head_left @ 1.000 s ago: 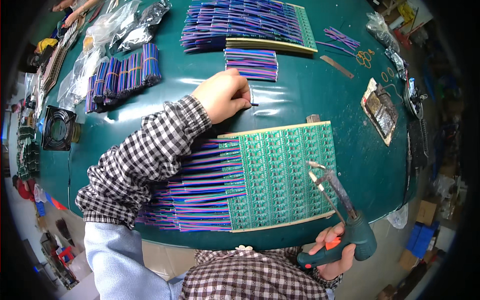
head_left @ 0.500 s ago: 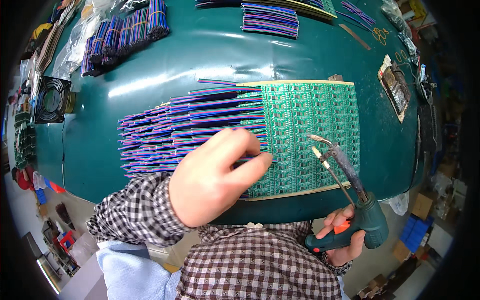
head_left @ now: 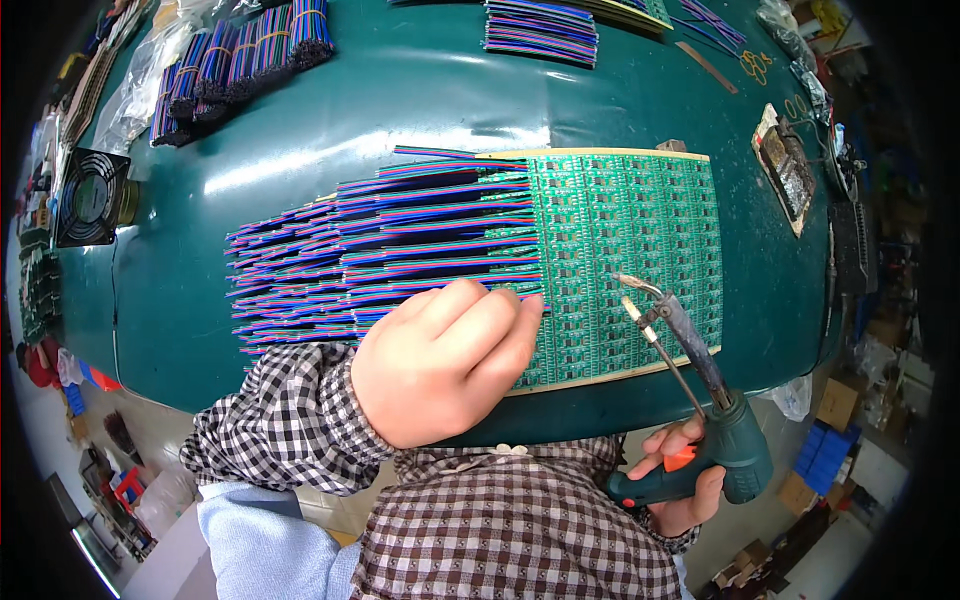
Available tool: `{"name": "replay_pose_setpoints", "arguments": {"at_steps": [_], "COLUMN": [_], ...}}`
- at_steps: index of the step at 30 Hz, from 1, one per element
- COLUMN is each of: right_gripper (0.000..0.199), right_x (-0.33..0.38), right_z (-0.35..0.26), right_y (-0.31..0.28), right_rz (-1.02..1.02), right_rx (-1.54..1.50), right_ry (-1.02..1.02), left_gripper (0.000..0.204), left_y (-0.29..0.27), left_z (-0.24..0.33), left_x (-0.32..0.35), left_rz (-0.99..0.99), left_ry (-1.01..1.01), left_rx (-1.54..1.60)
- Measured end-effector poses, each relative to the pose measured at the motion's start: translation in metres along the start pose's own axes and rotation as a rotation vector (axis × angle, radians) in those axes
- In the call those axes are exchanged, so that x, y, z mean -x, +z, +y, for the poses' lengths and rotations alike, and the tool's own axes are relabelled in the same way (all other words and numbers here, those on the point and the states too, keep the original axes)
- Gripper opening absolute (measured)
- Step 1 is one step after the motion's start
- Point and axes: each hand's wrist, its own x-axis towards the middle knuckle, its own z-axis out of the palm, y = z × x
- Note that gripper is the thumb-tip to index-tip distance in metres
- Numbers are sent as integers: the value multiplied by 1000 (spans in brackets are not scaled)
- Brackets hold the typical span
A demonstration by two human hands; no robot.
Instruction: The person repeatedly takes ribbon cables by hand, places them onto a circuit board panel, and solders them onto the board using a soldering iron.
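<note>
Fan [head_left: 90, 197], small and black, sits at the far left edge of the green table [head_left: 400, 100], with bundles of striped wire [head_left: 240, 60] beyond it. Ribbon wires [head_left: 380, 250] in purple, blue and red fan leftward from the green circuit-board panel [head_left: 625, 240], their right ends lying on the panel's left columns. Left hand [head_left: 440, 370] is curled into a loose fist, knuckles up, resting on the near ends of the wires at the panel's lower left corner; whether anything is pinched under the fingers cannot be told. Sleeve is black-and-white check. Right hand [head_left: 685, 490] is closed around the grip of a teal soldering gun [head_left: 715, 430], below the table's near edge. Gun's barrel slants up and left, its tip [head_left: 628, 285] over the panel's lower right area; contact with the board not discernible. Tray [head_left: 785, 170] lies right of the panel.
</note>
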Motion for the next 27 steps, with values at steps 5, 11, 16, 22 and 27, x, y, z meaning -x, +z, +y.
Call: {"name": "replay_pose_setpoints", "arguments": {"at_steps": [5,11,16,22,27], "right_gripper": [61,61,62,61,59], "right_x": [2,2,4,10,16], "right_z": [2,2,1,-9,-9], "right_y": [1,3,3,9,16], "right_rz": [11,16,18,49,92], "right_rx": [-38,-27,-2,79,105], "right_ry": [0,6,20,119,127], "left_gripper": [37,32,39,30,30], "left_y": [0,1,4,10,12], "left_z": [-5,-2,-3,-3,-5], "left_x": [2,-1,3,6,6], "left_rz": [3,-39,4,64,73], "left_ry": [-80,-120,47,104,120], "left_rx": [230,107,-76,-153,-170]}}
